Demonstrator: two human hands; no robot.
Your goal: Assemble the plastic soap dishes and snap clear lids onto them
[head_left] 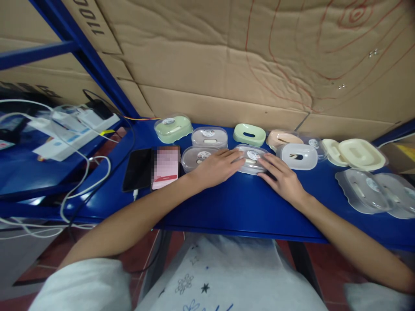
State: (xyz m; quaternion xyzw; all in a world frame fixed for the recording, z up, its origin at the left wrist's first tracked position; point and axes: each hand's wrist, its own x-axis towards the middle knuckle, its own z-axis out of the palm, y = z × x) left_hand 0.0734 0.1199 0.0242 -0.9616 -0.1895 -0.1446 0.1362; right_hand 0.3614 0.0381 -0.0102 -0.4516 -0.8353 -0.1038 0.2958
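Left fingers (236, 155), right fingers (272, 160) hide ends of clear-lidded dish (250, 161).

Big brown cardboard sheets (194, 60) stand behind the blue counter (227, 211), with wiggly red lines (356, 14) on them. A blue metal post (92, 65) stands on the left. The tiled floor (333, 272) is red.

A: Camera position?
B: Single head-worn view, above and behind the fingers (270, 160).
A: Facing?
B: Forward and down: tabletop (220, 211) beneath the fingers, cardboard (194, 65) upright beyond them, wearer's shirt (233, 272) on their near side.
A: Range?
B: Near; both forearms (129, 224) in frame behind the fingers.
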